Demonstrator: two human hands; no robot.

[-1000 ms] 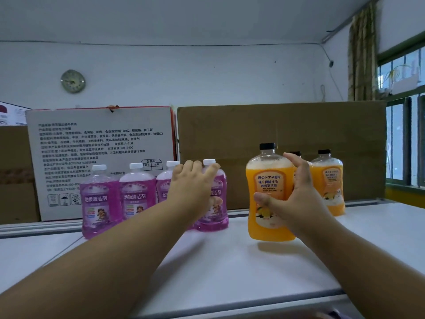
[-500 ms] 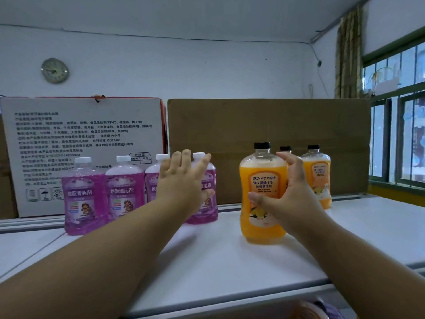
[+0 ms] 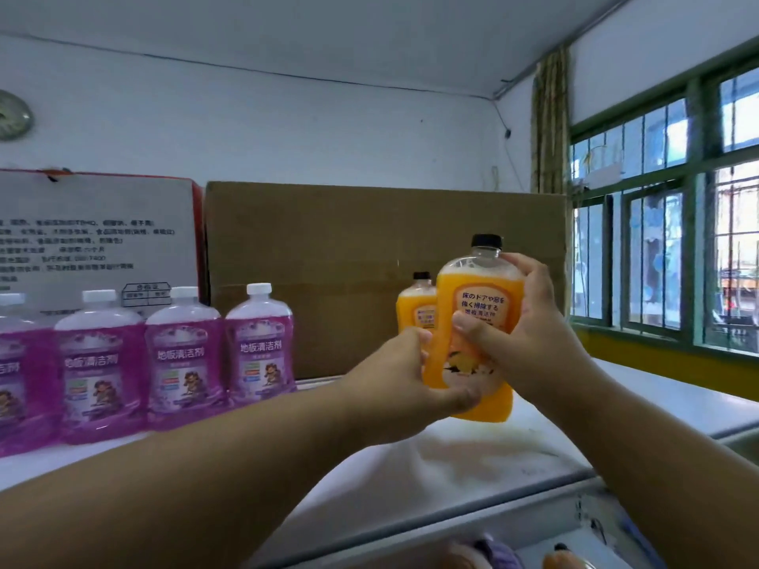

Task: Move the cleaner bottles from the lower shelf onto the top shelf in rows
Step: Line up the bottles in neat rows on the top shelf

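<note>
Gripping the orange bottle (image 3: 478, 322) are both hands, left hand (image 3: 404, 373) low, right hand (image 3: 523, 322) high, above the shelf (image 3: 472, 457) beside purple bottles (image 3: 180, 355).

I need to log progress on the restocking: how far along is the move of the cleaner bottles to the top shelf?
Partly done. A row of purple bottles already stands on the top shelf, with a small-looking orange bottle farther back. In hand: the left hand and right hand both grip another orange bottle, held slightly tilted. Left: bits of purple and orange show below the shelf edge, too cropped to identify.
</note>
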